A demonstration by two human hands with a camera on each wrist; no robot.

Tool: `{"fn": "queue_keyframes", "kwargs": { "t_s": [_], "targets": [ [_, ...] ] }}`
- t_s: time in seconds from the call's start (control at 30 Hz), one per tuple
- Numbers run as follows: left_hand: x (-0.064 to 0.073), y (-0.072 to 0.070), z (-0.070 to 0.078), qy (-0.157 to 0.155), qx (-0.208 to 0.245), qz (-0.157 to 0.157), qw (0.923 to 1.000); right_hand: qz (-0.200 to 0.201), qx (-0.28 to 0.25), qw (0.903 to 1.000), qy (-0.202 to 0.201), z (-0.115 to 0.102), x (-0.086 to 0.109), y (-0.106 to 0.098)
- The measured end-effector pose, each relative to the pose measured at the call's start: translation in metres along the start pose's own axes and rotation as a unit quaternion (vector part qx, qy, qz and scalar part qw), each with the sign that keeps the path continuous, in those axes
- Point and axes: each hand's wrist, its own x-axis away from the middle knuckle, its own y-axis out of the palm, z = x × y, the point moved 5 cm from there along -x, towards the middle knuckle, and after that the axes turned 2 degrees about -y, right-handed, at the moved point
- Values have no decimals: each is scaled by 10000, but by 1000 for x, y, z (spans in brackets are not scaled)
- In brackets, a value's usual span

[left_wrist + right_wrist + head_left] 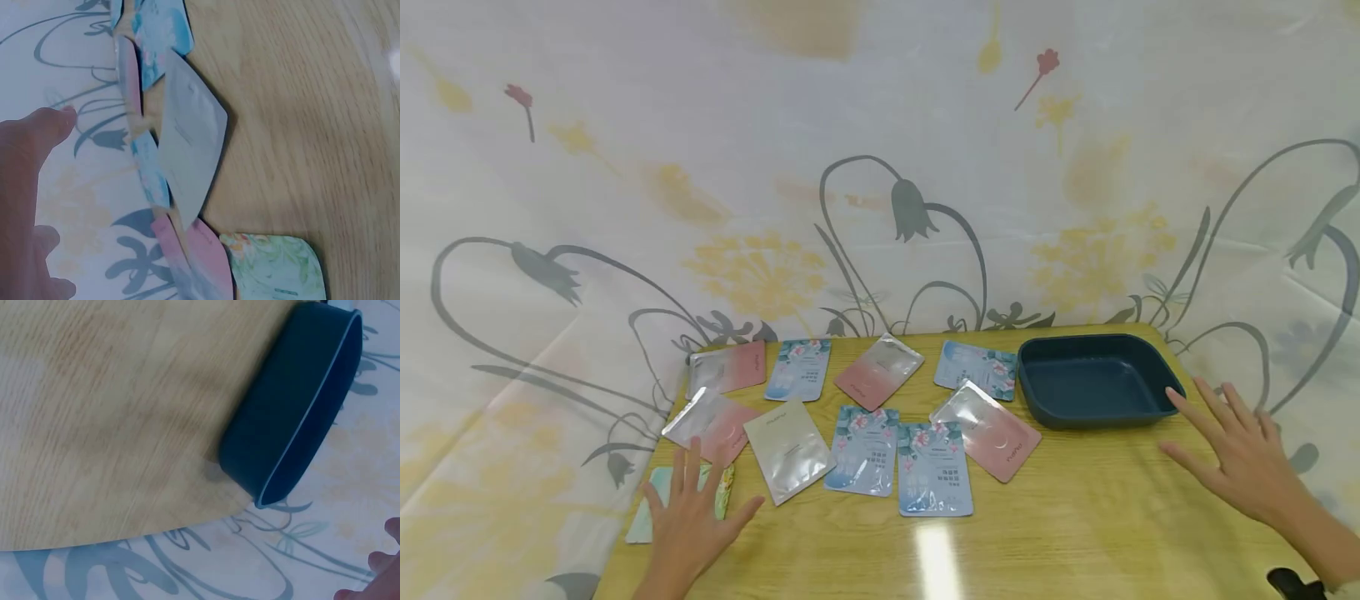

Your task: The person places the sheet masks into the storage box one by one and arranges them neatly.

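Observation:
My left hand (688, 508) is spread with straight fingers over a green sachet (643, 512), hiding part of it in the head view. Close by its fingertips lies a pink and silver sachet (715, 421), and a pale gold sachet (788, 450) is to the right of the thumb. In the left wrist view the pale sachet (192, 137) shows whole. My right hand (1247, 458) has its fingers extended at the right side of a dark blue tray (1097, 422), one fingertip overlapping the rim in the head view. Both hands hold nothing.
Several flat sachets lie across the table (1075, 517), among them a blue floral one (934, 475), a blue one (973, 369) left of the tray and a pink one (992, 433). A flower-printed sheet (880, 108) rises behind the table's back edge.

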Motion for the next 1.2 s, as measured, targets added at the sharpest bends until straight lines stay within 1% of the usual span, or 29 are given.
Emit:
{"fn": "queue_keyframes", "kwargs": {
  "t_s": [0.1,0.2,0.33,0.43,0.53,0.67,0.83,0.9,1.03,1.1,1.17,1.2],
  "targets": [
    [-3,1,5,-16,96,-67,9999,43,0,9999,-96,3,-4,2],
    [-7,1,10,-10,214,-31,9998,76,-28,9998,-195,5,-8,3],
    [-11,1,17,16,255,71,9996,107,-295,9989,-359,8,-14,6],
    [-15,2,22,12,348,15,9994,117,-462,9977,-481,11,-19,10],
    [-19,5,28,-28,500,-172,9986,132,-472,9974,-535,17,-21,13],
    [-25,12,38,-7,544,-301,9981,129,-562,9971,-498,26,-20,19],
    [-32,19,52,211,499,-140,9984,50,-752,9965,-361,39,-18,35],
    [-34,23,58,250,537,-119,9982,-26,-860,9959,-269,43,-18,43],
    [-38,30,69,310,637,-228,9972,-87,-1057,9943,-84,49,-19,57],
    [-41,33,76,364,725,-325,9962,3,-1019,9948,-56,50,-20,61],
    [-44,37,81,355,836,-430,9949,257,-922,9953,-133,50,-21,65],
    [-45,40,84,356,878,-469,9944,445,-856,9951,-235,49,-22,66]
  ]
}}
